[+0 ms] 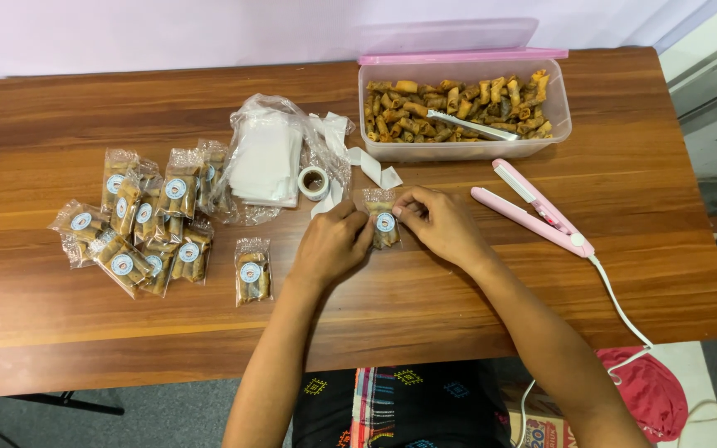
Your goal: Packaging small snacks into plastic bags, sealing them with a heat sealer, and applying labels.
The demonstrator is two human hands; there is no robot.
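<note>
Left hand [331, 243] & right hand [440, 224] both pinch small snack packet [384, 222] w/ round sticker, flat on surface [458, 307] betw. them, mid-scene; filled packets pile [144, 220] far left, pink sealer [537, 209] just right, snack tub [463, 108] beyond

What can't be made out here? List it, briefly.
- Head view: the small packet is partly covered by the left hand and right hand.
- Round stickers on the packet pile: too small to read.
- Tongs: tips buried in the snacks in the plastic tub.
</note>
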